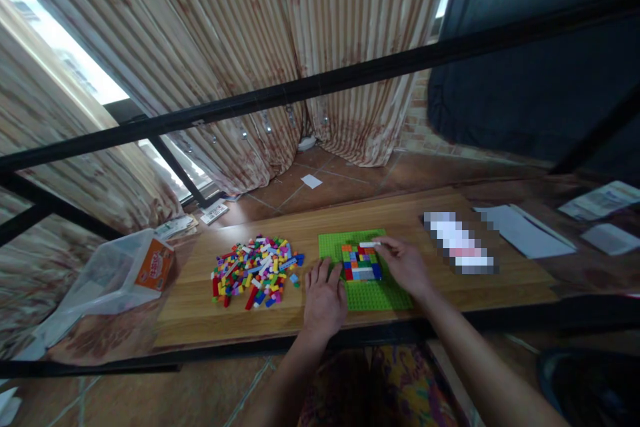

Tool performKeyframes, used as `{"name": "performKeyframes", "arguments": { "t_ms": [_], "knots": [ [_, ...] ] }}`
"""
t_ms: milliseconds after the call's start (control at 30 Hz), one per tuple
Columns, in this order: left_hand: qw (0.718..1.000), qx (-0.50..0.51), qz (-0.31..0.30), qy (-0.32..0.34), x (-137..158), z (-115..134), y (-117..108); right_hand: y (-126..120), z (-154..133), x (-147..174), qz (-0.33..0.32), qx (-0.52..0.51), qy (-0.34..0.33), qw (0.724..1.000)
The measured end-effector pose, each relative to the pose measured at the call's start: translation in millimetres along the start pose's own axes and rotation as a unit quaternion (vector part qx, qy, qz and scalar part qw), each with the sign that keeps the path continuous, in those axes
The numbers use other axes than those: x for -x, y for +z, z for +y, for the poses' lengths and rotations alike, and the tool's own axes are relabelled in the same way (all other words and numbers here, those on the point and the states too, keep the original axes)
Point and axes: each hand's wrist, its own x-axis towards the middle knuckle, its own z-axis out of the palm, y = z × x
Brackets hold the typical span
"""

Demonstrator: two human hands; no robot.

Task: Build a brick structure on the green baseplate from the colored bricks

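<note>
A green studded baseplate [387, 299] lies on the wooden board, bearing a block of multicoloured toy bricks [361, 265] packed side by side. At the far edge of that block is a long white brick [369, 244], its right end pinched in the fingers of my right hand [404, 264]. Whether the white brick is pressed down or just above the others, I cannot tell. My left hand [325, 297] rests flat with fingers spread over the baseplate's left edge, close to the bricks. Left of it spreads a pile of loose bricks [257, 270] in many colours.
The wooden board [200, 327] sits within a dark metal frame [300, 87]. A clear plastic box [113, 270] with an orange label stands at the left. A blurred-out item [460, 243] and white papers [527, 230] lie to the right. Curtains [240, 47] hang behind.
</note>
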Motion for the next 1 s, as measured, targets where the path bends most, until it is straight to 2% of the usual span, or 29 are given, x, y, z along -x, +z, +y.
{"name": "performKeyframes", "arguments": {
  "t_ms": [167, 333, 800, 1000],
  "knots": [
    [1.0, -0.001, 0.004, 0.002, 0.0, 0.0, -0.3, 14.1, 10.4, -14.1, -0.029, 0.037, -0.026, 0.999],
    [1.0, 0.004, 0.0, 0.01, -0.4, -0.8, -0.1, 13.8, 17.2, -16.8, -0.065, 0.067, -0.035, 0.995],
    [1.0, 0.018, -0.001, 0.004, -1.4, -0.6, -1.0, 13.8, 7.1, -23.2, -0.112, 0.131, -0.014, 0.985],
    [0.996, 0.091, 0.003, -0.02, -3.5, -7.6, -1.9, 13.0, 4.0, -25.9, -0.128, 0.151, -0.016, 0.98]
  ]
}}
